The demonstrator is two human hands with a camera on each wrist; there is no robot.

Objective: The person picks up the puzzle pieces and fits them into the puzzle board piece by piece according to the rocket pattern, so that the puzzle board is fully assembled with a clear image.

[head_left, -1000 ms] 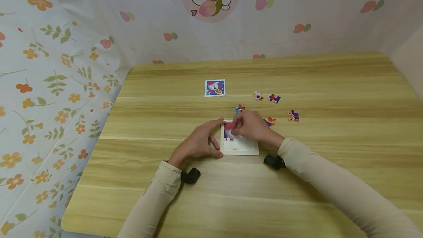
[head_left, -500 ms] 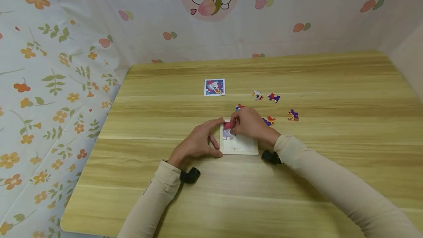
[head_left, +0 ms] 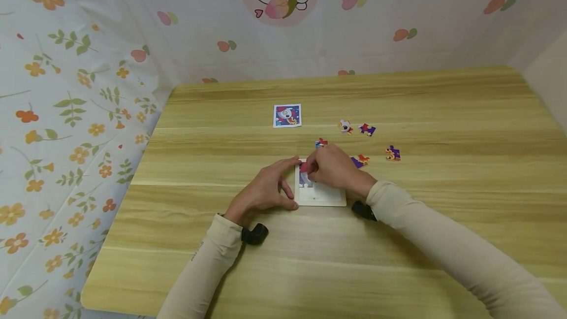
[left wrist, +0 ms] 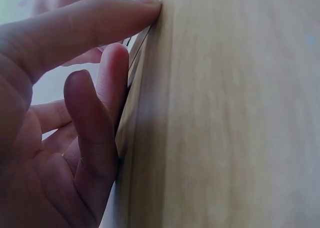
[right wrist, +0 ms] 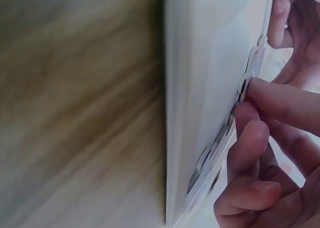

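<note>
Sleeves: we saw the pale left sleeve [head_left: 204, 265] and right sleeve [head_left: 447, 245] reach in from the table's near side, a black device at each wrist.
Left hand: the left hand [head_left: 265, 188] lay along the tray's left edge, thumb at the near-left corner, forefinger at the far-left, the gap between them wide.
Right hand: the right hand [head_left: 336, 167] bent over the tray, thumb and forefinger narrowed in a pinch on a puzzle piece [right wrist: 244, 86].
Tray: we found that piece among joined pieces [head_left: 304, 180] at the white tray's [head_left: 325, 197] left edge, towards its far-left corner.
In the way: the right hand hid much of the tray's far half from the head view.
Loose pieces: five loose pieces [head_left: 392, 153] lay beyond the tray's far edge and off its far-right corner.
Card: a picture card [head_left: 287, 115] lay nearer the table's far edge.
Table: we saw wood-grained yellow-brown table [head_left: 310, 270] with rounded corners.
Room: printed hangings [head_left: 376, 23] rose behind the far edge and beside the left.
</note>
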